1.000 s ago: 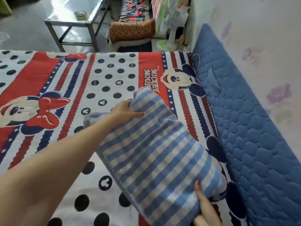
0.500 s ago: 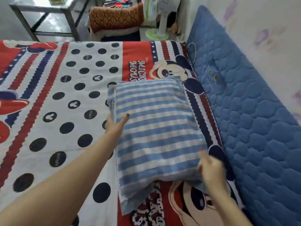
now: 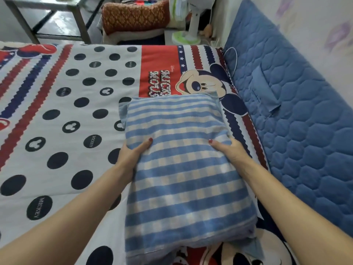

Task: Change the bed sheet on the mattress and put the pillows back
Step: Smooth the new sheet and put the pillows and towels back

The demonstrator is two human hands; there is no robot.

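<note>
A blue and cream striped pillow (image 3: 183,169) lies on the cartoon-print bed sheet (image 3: 63,104), near the bed's right side. My left hand (image 3: 131,155) grips the pillow's left edge, thumb on top, fingers hidden under the side. My right hand (image 3: 229,152) grips its right edge the same way. The sheet, with red, navy and white stripes and black dots, covers the mattress flat.
A blue quilted pad (image 3: 298,119) leans against the wall along the bed's right side. Beyond the bed's far edge stand a metal table (image 3: 47,8), an orange patterned cushion (image 3: 135,16) and a white and green standing fan (image 3: 191,29).
The pillow has come down from a tilted hold to lie flat on the sheet. Both hands have shifted to grip its two side edges, further up than before.
</note>
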